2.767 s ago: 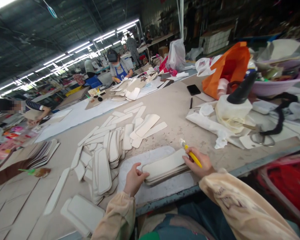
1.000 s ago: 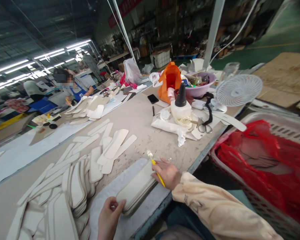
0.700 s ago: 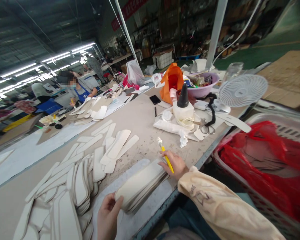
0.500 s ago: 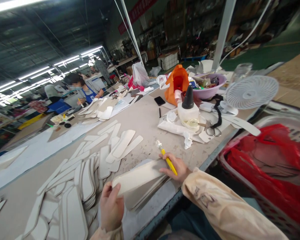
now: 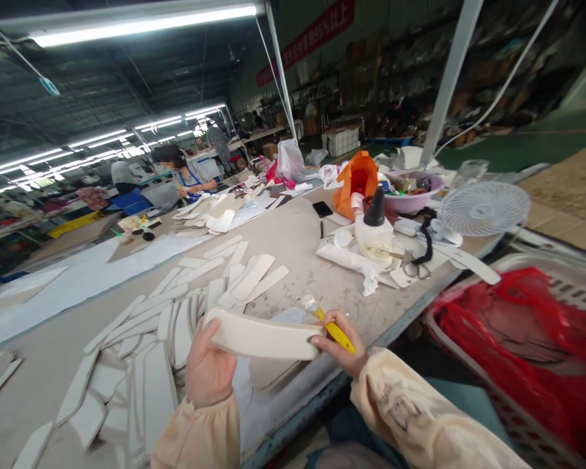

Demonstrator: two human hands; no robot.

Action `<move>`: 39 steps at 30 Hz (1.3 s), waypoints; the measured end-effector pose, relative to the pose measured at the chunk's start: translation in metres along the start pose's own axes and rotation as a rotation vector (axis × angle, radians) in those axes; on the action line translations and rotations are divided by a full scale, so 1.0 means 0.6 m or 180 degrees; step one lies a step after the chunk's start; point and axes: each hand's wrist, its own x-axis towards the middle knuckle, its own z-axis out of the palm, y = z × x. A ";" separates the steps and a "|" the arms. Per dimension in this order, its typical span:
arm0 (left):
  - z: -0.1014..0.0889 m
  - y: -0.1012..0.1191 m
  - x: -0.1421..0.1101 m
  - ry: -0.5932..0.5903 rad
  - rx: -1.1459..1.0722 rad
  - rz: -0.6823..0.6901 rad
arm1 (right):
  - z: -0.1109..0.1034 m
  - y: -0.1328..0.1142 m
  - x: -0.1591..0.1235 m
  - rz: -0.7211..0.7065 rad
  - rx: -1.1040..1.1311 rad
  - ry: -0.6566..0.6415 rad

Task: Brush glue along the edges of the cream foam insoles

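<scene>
My left hand (image 5: 206, 370) grips the left end of a stack of long cream-white flat pieces (image 5: 261, 339), raised off the table. My right hand (image 5: 342, 341) steadies the stack's right end with its fingertips while clasping a yellow-handled brush (image 5: 328, 323), bristles pointing up and left. Under the raised stack a few more pieces (image 5: 272, 372) lie on a pale grey mat (image 5: 247, 397) at the table's front edge. Many similar cream pieces (image 5: 176, 319) lie spread and overlapped across the table to the left.
A glue bottle with a black nozzle (image 5: 375, 228), scissors (image 5: 413, 268), a white fan (image 5: 484, 208), an orange bag (image 5: 355, 181) and a purple basin (image 5: 414, 198) crowd the right side. A basket with a red bag (image 5: 517, 326) stands beside the table. Other people work at the far end (image 5: 185, 179).
Both hands lifted the stack of cream pieces from the mat and now hold it in the air. My view swung right and up.
</scene>
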 end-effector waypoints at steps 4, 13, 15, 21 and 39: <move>-0.009 -0.006 -0.007 0.0189 -0.0239 -0.0221 | 0.024 -0.011 -0.024 0.0036 -0.0084 0.0403; -0.027 -0.041 -0.057 -0.0069 -0.0589 -0.0253 | 0.040 -0.065 -0.068 0.0208 -0.0305 0.0583; -0.026 -0.035 -0.065 -0.0130 -0.0702 -0.0269 | 0.040 -0.071 -0.076 0.0206 -0.0413 0.0603; -0.031 -0.015 -0.086 -0.0270 -0.0930 -0.0235 | 0.041 -0.089 -0.095 0.0169 -0.0812 0.0675; 0.003 -0.031 -0.126 -0.0703 -0.0827 -0.0616 | 0.040 -0.131 -0.103 0.0024 -0.0651 0.0835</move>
